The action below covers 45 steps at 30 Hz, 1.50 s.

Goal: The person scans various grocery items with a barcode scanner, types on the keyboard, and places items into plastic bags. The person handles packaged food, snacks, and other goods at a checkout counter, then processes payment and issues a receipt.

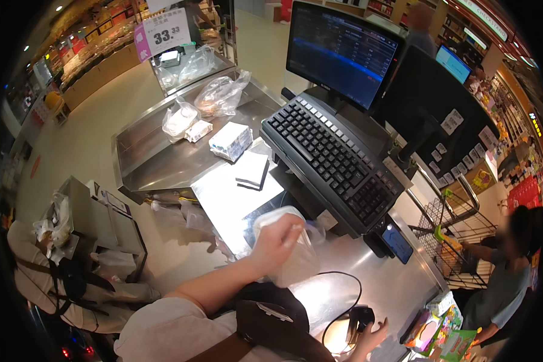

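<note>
My left hand grips the top of a whitish plastic-wrapped package, held over the steel checkout counter. The package is partly hidden by my hand, and its contents cannot be told. My right hand is at the lower right with its fingers apart. Right beside it is a black handheld barcode scanner; whether they touch is unclear. A black cable loops over the counter near the scanner. Beyond my left hand a small white box with black sides lies on a brightly lit white plate.
A plastic-wrapped white pack and clear bags of goods sit on the steel counter. A keyboard and monitor stand ahead. Colourful snack packs lie at right, near a person and a cart.
</note>
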### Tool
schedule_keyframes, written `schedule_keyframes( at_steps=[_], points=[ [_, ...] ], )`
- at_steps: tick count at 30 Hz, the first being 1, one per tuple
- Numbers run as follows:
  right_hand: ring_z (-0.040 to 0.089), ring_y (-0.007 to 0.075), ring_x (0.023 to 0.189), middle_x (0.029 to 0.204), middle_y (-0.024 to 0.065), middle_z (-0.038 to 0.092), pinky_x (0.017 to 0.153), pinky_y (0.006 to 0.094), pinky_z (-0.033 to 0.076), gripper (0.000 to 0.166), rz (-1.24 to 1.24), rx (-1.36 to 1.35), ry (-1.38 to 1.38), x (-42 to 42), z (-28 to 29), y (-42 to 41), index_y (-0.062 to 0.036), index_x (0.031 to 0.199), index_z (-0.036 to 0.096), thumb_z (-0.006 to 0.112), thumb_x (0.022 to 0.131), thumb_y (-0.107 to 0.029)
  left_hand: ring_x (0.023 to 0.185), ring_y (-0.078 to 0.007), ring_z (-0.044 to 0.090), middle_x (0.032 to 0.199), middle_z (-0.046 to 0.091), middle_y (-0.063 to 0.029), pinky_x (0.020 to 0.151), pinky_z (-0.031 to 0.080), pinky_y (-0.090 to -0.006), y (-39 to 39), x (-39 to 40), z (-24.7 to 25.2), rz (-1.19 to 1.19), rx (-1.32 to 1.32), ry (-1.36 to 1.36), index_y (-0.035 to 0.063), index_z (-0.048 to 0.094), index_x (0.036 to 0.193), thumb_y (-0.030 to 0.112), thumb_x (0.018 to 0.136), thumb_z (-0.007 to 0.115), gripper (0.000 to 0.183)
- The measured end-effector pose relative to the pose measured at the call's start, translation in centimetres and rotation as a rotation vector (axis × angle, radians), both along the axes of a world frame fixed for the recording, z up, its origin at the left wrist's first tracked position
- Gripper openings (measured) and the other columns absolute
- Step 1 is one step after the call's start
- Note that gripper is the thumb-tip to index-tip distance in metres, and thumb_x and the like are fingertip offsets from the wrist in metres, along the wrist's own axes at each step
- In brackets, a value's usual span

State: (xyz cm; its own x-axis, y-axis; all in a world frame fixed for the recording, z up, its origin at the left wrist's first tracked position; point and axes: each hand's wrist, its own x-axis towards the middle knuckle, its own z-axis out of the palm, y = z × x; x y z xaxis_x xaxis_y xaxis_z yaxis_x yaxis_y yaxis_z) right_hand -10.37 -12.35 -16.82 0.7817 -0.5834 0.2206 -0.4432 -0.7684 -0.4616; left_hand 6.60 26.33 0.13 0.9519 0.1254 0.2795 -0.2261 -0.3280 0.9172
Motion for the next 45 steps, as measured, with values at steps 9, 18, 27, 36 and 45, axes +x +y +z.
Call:
schedule_keyframes(
  at_steps=[9,18,27,36,45],
  points=[
    [0.044,0.0365,0.111,0.118,0.0192,0.048,0.096,0.0428,0.037,0.05,0.524,-0.023,-0.173,14.2,11.2,13.8,-0.0029,0.123,0.049,0.062,0.075,-0.004,0.054,-0.0044,0.035,0.071,0.04,0.0029,0.049,0.031,-0.02,7.4,3.0,-6.0,0.39,-0.619,0.187,0.0065,0.047,0.1,0.013,0.096,0.047,0.008],
    [0.035,0.0359,0.125,0.128,0.0119,0.045,0.104,0.0488,0.028,0.041,0.585,-0.222,-0.368,24.9,14.5,19.1,-0.0094,0.114,0.057,0.064,0.074,-0.013,0.066,-0.0102,0.044,0.09,0.038,-0.0027,0.08,0.049,-0.0401,9.2,3.2,-8.6,0.508,-1.025,0.145,0.0087,0.038,0.106,0.01,0.095,0.045,0.014],
    [0.032,0.0337,0.128,0.128,0.0068,0.045,0.108,0.0572,0.017,0.035,0.581,-0.336,-0.328,26.9,14.5,21.0,-0.0188,0.11,0.062,0.064,0.076,-0.024,0.065,-0.0108,0.044,0.09,0.039,-0.0023,0.08,0.048,-0.0394,10.7,3.7,-10.1,0.467,-1.071,0.163,0.0096,0.038,0.107,0.007,0.092,0.049,0.019],
    [0.032,0.0328,0.128,0.126,0.0047,0.048,0.107,0.0601,0.015,0.032,0.618,-0.445,-0.286,27.4,16.3,23.1,-0.0171,0.107,0.063,0.065,0.076,-0.027,0.067,-0.0115,0.045,0.093,0.042,-0.0029,0.074,0.05,-0.0387,10.4,3.0,-10.9,0.467,-1.068,0.178,0.0087,0.039,0.108,0.008,0.092,0.049,0.018],
    [0.03,0.0336,0.13,0.129,0.0072,0.044,0.108,0.0581,0.013,0.036,0.597,-0.431,-0.247,27.2,15.8,23.4,-0.0174,0.113,0.061,0.062,0.078,-0.027,0.079,-0.0121,0.046,0.095,0.044,-0.0027,0.078,0.048,-0.0353,10.5,2.3,-13.7,0.418,-1.013,0.17,0.0083,0.042,0.107,0.006,0.089,0.052,0.02]
  ],
)
